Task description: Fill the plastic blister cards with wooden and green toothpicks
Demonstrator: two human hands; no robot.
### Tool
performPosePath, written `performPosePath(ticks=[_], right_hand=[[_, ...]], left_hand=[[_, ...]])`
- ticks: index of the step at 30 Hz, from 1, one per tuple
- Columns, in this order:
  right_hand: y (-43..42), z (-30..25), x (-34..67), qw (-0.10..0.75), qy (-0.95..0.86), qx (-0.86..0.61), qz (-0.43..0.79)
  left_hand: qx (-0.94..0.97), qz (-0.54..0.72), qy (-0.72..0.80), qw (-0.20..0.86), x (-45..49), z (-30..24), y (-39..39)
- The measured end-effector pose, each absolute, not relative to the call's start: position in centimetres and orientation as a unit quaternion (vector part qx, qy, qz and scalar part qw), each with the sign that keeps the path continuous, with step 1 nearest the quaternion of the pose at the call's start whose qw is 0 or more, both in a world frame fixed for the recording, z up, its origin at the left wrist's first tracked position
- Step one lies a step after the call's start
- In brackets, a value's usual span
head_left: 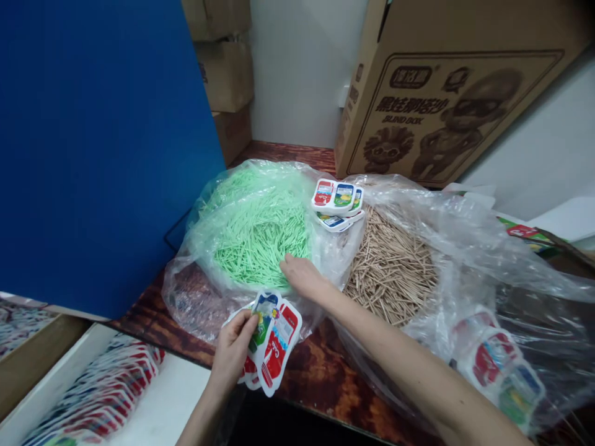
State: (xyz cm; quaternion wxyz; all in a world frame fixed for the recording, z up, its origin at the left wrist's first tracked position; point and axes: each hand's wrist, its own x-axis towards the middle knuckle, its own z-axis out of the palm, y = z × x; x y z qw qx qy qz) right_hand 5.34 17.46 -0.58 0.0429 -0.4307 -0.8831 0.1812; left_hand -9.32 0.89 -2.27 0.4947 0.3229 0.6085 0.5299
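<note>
My left hand grips a small fan of bottle-shaped printed packs, its thumb pressed on the front ones. They are white-edged, with a red cola picture and a blue-green lemon picture. My right hand reaches over the near right edge of a heap of thin light-green sticks in a clear plastic bag. Its fingers are pinched together at the sticks, and what lies between them is hidden. To the right of that hand, a second open bag holds thin brown sticks.
More printed packs are stacked between the two bags, and others lie at the lower right. A white tray holds rows of packs at lower left. A blue panel stands left; a big cardboard box stands behind.
</note>
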Motion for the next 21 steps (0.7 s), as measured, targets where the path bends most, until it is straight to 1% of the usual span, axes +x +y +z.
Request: performPosePath(ticks=[3, 6, 8, 10, 11, 12, 13, 15, 18, 21], right_hand=[[18.3, 0.8, 6.0, 0.105, -0.856, -0.458, 0.216], [17.2, 1.3, 6.7, 0.161, -0.826, -0.47, 0.267], [15.0, 0.8, 7.6, 0.215, -0.78, -0.462, 0.363], [12.0, -0.4, 8.7, 0.322, -0.613, -0.427, 0.582], [10.4, -1.1, 9.4, 0.358, -0.537, -0.415, 0.642], [8.8, -1.8, 10.0, 0.383, -0.485, -0.405, 0.674], [7.4, -2.5, 10.5, 0.403, -0.457, -0.404, 0.682], [5.1, -3.6, 11.3, 0.424, -0.456, -0.428, 0.655], [3.2, -4.3, 11.8, 0.419, -0.504, -0.476, 0.587], [2.3, -4.6, 11.8, 0.41, -0.544, -0.489, 0.544]], left_hand=[[0.307, 0.53, 0.607, 0.506, -9.1, -2.3, 0.9], [0.296, 0.54, 0.594, 0.517, -8.9, -2.1, 0.8], [0.284, 0.552, 0.584, 0.524, -8.9, -2.0, 0.7], [0.27, 0.56, 0.584, 0.522, -9.1, -1.9, 0.6], [0.262, 0.561, 0.588, 0.52, -9.1, -1.9, 0.6], [0.255, 0.56, 0.594, 0.518, -9.2, -1.9, 0.5], [0.249, 0.559, 0.599, 0.517, -9.2, -1.8, 0.5], [0.239, 0.557, 0.605, 0.516, -9.1, -1.7, 0.5], [0.232, 0.562, 0.601, 0.518, -8.6, -1.5, 0.3], [0.223, 0.572, 0.59, 0.525, -8.1, -1.3, 0.1]])
